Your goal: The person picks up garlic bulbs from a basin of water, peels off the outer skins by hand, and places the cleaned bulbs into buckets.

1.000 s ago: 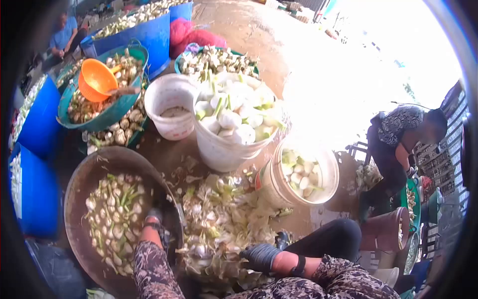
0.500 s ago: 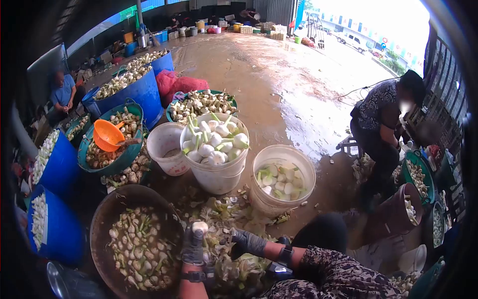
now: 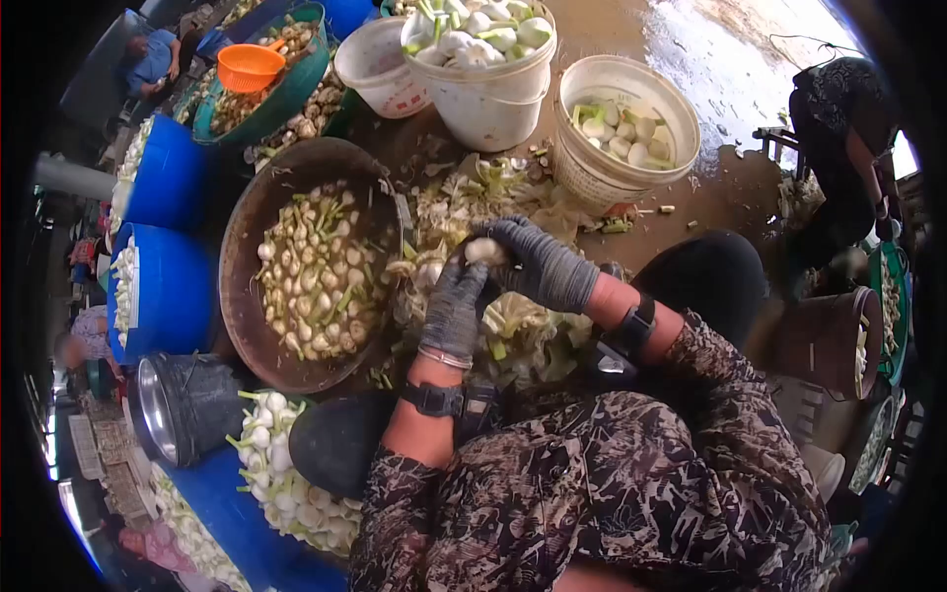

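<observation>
A pale garlic bulb (image 3: 484, 252) is held between my two hands, in front of my lap. My left hand (image 3: 454, 308), in a grey glove, has its fingers wrapped round the bulb from below. From the right, my right hand (image 3: 548, 264), also gloved, curls its fingers over the bulb's top and side. Loose garlic skins and leaves (image 3: 513, 331) are heaped on the ground beneath both hands. Left of them stands a wide brown basin (image 3: 242, 247) with many garlic bulbs (image 3: 318, 271) in murky water.
Beyond the peelings, a white bucket (image 3: 483, 109) is piled with trimmed garlic. Another white bucket (image 3: 631, 178) has bulbs in water. Blue tubs (image 3: 168, 286) line the left, near a dark metal pot (image 3: 192, 405). A person (image 3: 848, 148) bends over at the right.
The view has tilted downward, bringing my lap in. My right hand, apart from the left before, has come over to the garlic bulb in my left hand and now grips it too.
</observation>
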A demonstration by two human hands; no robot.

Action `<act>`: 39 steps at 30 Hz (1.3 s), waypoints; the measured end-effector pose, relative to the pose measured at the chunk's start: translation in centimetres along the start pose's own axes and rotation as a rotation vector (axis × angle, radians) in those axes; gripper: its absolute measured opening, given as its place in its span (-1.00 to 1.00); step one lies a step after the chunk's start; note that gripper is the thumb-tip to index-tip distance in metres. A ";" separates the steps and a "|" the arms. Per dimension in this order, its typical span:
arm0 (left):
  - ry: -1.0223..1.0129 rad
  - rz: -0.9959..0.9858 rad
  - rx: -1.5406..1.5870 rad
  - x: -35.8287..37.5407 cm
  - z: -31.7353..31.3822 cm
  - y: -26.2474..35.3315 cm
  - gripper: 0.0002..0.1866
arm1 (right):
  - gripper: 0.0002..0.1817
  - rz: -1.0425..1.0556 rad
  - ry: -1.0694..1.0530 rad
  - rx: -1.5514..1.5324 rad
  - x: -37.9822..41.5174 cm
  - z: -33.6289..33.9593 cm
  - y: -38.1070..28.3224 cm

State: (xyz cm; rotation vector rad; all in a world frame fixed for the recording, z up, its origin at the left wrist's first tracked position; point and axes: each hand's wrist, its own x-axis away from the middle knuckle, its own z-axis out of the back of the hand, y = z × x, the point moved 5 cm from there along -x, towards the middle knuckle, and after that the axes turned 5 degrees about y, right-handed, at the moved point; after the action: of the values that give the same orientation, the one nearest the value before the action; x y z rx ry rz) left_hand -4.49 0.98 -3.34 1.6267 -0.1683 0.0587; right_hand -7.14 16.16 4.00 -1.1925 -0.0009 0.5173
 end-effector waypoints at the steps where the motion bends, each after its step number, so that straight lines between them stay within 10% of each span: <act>1: -0.026 -0.089 -0.086 0.7 0.8 -0.8 -0.59 | -0.54 0.030 -0.014 -0.026 0.3 -0.4 -0.2; 5: 0.091 -0.059 0.234 1.4 -1.3 2.1 -0.62 | -0.59 0.184 0.088 0.000 1.3 0.5 -0.5; 7: 0.159 0.085 0.556 1.3 -1.7 1.3 -0.60 | -0.58 -0.230 0.078 -0.119 2.0 1.6 0.9; 11: 0.200 0.068 0.464 1.1 -2.0 1.2 -0.60 | -0.89 -0.118 0.262 0.231 1.5 3.1 0.4; 21: 0.239 -0.044 0.077 0.3 -3.3 1.5 -0.59 | -0.85 -0.090 0.319 0.522 1.3 2.3 0.9; 39: 0.222 -0.033 0.212 1.1 -3.4 2.0 -0.61 | -0.90 -0.123 0.313 0.329 1.8 2.7 0.2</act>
State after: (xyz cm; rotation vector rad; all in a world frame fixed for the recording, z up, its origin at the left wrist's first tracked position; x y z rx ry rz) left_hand -3.48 4.22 -0.98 1.8202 0.0374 0.2370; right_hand -6.39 19.31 4.40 -0.9328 0.2677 0.2084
